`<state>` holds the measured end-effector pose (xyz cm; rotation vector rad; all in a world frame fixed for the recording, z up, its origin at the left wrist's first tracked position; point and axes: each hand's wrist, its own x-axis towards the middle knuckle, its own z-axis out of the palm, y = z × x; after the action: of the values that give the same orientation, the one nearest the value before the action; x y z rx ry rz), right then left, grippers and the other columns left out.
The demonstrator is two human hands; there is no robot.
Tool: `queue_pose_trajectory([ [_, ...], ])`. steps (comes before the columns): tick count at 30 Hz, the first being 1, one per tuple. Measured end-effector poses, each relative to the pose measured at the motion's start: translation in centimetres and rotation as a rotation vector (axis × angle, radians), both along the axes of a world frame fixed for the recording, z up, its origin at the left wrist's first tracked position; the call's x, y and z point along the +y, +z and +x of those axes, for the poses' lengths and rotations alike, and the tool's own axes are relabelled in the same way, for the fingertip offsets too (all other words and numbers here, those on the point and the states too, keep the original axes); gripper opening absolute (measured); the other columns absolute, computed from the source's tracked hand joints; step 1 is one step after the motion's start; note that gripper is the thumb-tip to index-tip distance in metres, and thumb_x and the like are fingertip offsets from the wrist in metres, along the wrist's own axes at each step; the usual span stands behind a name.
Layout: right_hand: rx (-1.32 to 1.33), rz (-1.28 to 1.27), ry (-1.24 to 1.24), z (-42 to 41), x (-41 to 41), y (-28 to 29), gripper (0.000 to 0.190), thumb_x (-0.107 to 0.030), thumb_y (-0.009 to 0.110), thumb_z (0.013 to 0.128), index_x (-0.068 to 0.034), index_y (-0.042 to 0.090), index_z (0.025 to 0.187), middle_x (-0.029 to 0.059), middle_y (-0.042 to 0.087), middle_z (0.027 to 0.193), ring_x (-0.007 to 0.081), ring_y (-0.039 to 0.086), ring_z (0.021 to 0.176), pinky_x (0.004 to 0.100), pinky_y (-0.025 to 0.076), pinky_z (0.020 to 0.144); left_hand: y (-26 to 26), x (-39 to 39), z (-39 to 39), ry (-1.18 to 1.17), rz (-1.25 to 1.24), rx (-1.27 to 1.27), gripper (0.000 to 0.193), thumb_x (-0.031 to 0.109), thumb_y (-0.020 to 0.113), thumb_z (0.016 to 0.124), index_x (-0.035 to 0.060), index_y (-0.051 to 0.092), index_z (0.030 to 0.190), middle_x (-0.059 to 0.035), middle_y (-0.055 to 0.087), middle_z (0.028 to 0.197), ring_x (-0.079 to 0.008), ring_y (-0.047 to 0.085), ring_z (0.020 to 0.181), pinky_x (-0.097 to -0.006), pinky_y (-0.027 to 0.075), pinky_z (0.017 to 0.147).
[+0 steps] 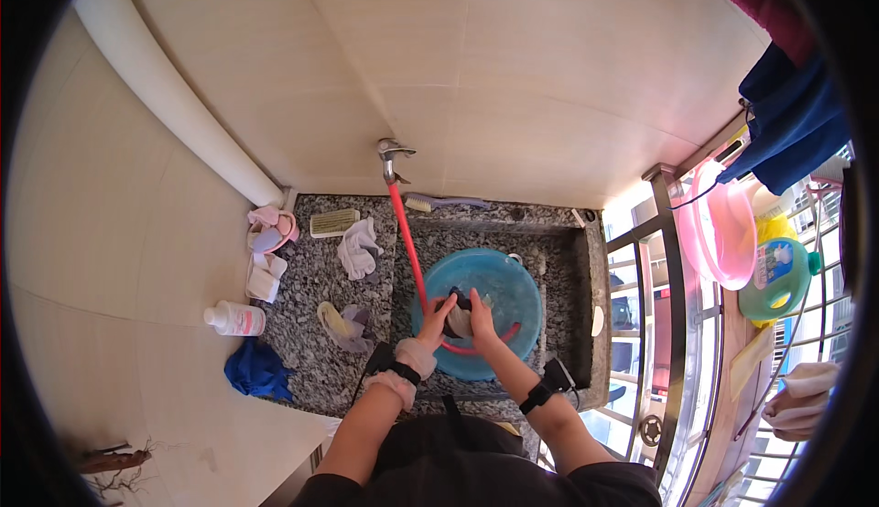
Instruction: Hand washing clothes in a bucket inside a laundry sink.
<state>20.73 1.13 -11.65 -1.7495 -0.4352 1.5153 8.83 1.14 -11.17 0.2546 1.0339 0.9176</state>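
Observation:
My left hand (435,321) and my right hand (483,320) hold a small grey and dark cloth item (459,320) between them. Both are over a round blue plastic basin (516,270), which holds some water and stands in a granite sink. A red hose (406,232) runs from the metal tap (389,156) down into the basin, passing beside my left hand and curving under the held cloth. To the left, a white and grey cloth (359,249) lies on the granite counter, with a yellowish and grey cloth (347,325) nearer to me.
A scrubbing brush (334,223) and a long-handled brush (446,202) lie along the back. A white bottle (237,319) and a blue cloth (257,371) are at the left edge. Metal window bars, a pink basin (720,225) and a green jug (776,287) stand to the right.

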Motion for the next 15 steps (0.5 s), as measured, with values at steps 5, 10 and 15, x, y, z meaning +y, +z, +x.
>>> queue_pose_trajectory([
  [5,-0.381,0.095,0.077,1.2,0.1,3.7,0.05,-0.045,0.046,0.086,0.002,0.055,0.102,0.0184,0.059,0.097,0.0315,0.057,0.09,0.039,0.042,0.078,4.2,0.8,3.2,-0.019,0.005,-0.227,0.032,0.032,0.067,0.079,0.0082,0.055,0.096,-0.0036,0.057,0.092,-0.0151,0.056,0.085,-0.0284,0.046,0.068],
  [10,-0.698,0.195,0.06,-0.3,-0.8,6.1,0.042,-0.039,0.044,0.088,0.0,0.046,0.101,0.0269,0.059,0.087,0.0439,0.055,0.086,0.0471,0.041,0.073,2.4,0.9,4.0,0.06,-0.061,-0.12,0.03,0.029,0.067,0.079,0.007,0.055,0.096,-0.0039,0.058,0.088,-0.0159,0.058,0.077,-0.0289,0.046,0.059],
  [15,-0.859,0.273,0.375,-0.4,-1.3,5.8,0.026,-0.029,0.039,0.09,-0.004,0.042,0.094,0.0267,0.059,0.077,0.0479,0.054,0.073,0.055,0.04,0.064,-1.0,1.3,4.5,0.051,0.099,0.392,0.024,0.024,0.068,0.074,0.0024,0.057,0.079,-0.0077,0.06,0.074,-0.0194,0.058,0.065,-0.0328,0.045,0.056],
])
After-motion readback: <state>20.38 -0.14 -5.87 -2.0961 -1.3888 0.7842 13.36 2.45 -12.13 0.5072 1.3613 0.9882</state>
